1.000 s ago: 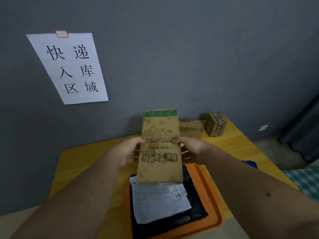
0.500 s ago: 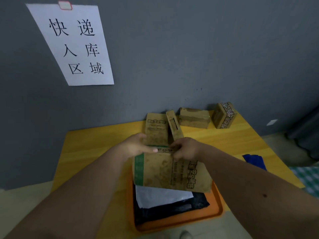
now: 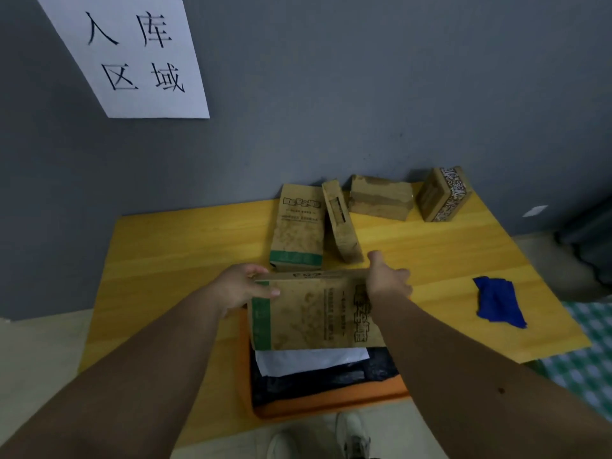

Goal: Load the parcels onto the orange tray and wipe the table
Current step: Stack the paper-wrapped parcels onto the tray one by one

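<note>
A person's left hand (image 3: 243, 288) and right hand (image 3: 387, 279) grip the ends of a brown parcel (image 3: 314, 313) lying across the stack on the orange tray (image 3: 318, 404). Beyond, four parcels (image 3: 298, 226) line the wall; a blue cloth (image 3: 498, 301) lies right on the yellow table (image 3: 185, 246).

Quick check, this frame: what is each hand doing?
Left hand: grips the left end of the brown parcel over the orange tray.
Right hand: rests on the parcel's right end; grip cannot be told.
</note>
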